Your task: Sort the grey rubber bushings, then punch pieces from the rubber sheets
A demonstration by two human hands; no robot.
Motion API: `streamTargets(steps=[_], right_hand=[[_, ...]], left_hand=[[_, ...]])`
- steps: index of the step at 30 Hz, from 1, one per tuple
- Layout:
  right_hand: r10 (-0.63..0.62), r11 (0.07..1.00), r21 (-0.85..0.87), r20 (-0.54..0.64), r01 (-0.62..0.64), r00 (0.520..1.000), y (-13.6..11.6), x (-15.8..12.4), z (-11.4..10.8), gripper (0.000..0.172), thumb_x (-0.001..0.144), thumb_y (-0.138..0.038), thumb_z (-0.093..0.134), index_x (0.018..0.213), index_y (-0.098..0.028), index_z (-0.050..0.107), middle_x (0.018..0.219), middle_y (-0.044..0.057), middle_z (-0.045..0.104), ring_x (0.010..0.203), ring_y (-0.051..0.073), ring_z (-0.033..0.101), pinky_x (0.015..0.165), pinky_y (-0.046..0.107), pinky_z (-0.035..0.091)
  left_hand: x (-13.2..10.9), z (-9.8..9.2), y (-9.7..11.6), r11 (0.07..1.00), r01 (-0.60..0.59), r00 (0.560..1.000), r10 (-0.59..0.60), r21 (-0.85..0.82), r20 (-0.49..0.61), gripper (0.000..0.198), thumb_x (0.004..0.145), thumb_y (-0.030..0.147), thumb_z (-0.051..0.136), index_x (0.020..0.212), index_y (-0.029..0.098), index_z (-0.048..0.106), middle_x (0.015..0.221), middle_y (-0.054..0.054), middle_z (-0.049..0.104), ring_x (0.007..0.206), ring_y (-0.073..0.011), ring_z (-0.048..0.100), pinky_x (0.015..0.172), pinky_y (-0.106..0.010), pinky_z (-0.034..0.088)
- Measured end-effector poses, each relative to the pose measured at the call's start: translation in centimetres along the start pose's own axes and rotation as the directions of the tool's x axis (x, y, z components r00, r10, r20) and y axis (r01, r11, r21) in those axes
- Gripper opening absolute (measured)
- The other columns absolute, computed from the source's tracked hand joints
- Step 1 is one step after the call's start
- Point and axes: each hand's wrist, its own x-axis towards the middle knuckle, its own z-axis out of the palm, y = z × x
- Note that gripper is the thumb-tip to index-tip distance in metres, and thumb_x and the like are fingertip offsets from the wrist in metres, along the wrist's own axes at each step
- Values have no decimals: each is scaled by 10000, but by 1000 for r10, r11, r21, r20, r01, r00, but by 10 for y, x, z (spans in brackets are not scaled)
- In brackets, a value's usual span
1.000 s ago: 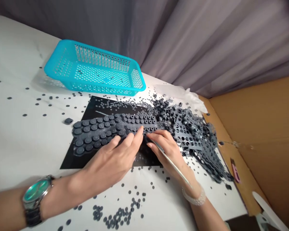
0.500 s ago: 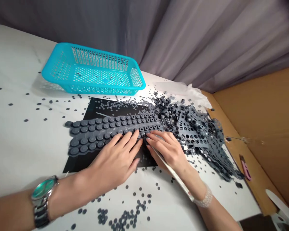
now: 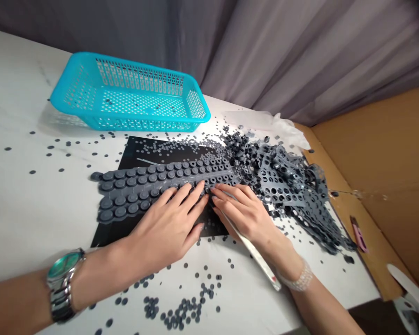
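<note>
A grey rubber sheet with rows of raised round buttons lies on a black mat. My left hand rests flat over the sheet's near edge, fingers stretched and apart, fingertips touching the buttons. Close beside it, my right hand is closed around a slim white stick-like tool with a red mark near its rear end. The tool slants under the palm; its working tip is hidden by my fingers at the sheet's near edge. Small dark discs are scattered on the table in front.
A blue perforated basket with a few discs inside stands at the back left. Punched-out rubber webbing is heaped on the right. A pink-handled cutter lies on cardboard; a crumpled clear bag sits behind the heap.
The view has shifted slightly. Both hands stay at the same part of the sheet; the right hand and tool have turned a little, showing more of the tool's rear end.
</note>
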Motion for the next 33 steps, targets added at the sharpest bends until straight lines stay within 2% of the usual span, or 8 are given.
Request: streamTargets(steps=[10,17,19,21,24,27,30,33], right_hand=[[-13,1000,-23,68,14,998,1,0,9,193,953,-113,397,1038,-121,570,1272,204,591,1266,272,468,906,449,480],[-37,999,2,7,37,999,-2,2,13,218,955,-105,379,1083,-77,553,1238,255,592,1289,308,445,952,466,507],[14,1000,26,-21,-13,1000,1,2,13,232,957,-103,366,1111,-110,539,1258,227,584,1311,293,424,982,479,499],[123,992,53,-92,-118,988,8,1,11,247,957,-99,354,1132,-152,521,1289,192,565,1342,275,384,1019,505,474],[302,953,44,-185,-299,935,23,-3,10,222,958,-129,372,1133,-173,500,1252,183,577,1349,289,371,1016,544,462],[425,903,19,-187,-429,886,33,-7,8,166,948,-192,435,1095,-180,511,1120,172,637,1307,311,428,969,540,490],[473,879,48,-220,-475,853,33,-5,4,126,929,-219,483,1037,-196,544,1177,156,623,1304,317,434,980,536,471],[480,877,135,-253,-460,840,28,4,-1,112,929,-233,483,1009,-215,559,1217,136,611,1292,297,453,984,521,463]], left_hand=[[-1,0,-2,1000,-13,1000,13,-6,-11,471,943,338,350,1318,109,519,1435,-139,442,1222,-315,434,925,-447,379],[0,-2,-1,999,-2,1000,1,-36,-11,461,930,324,377,1313,112,522,1427,-137,451,1223,-315,426,934,-451,380],[0,-2,-1,999,4,1000,-5,-39,-12,471,926,326,385,1329,114,507,1424,-137,454,1227,-316,423,934,-452,381],[-1,-2,-1,999,9,1000,-9,-38,-10,483,925,331,384,1346,120,490,1431,-136,446,1233,-321,419,929,-456,383],[-1,-1,-2,999,6,1000,-7,-42,-10,487,924,339,377,1356,140,482,1449,-133,422,1241,-322,414,919,-453,391],[-1,-1,-2,999,8,1000,-8,-53,1,493,925,347,376,1369,153,468,1463,-142,397,1251,-319,412,930,-449,388],[-2,0,-1,998,9,1000,-8,-64,9,506,931,361,369,1378,141,454,1470,-157,382,1277,-321,391,966,-457,366],[-3,1,-1,997,-9,1000,9,-78,3,519,931,381,374,1373,124,458,1461,-164,393,1286,-320,380,988,-457,348]])
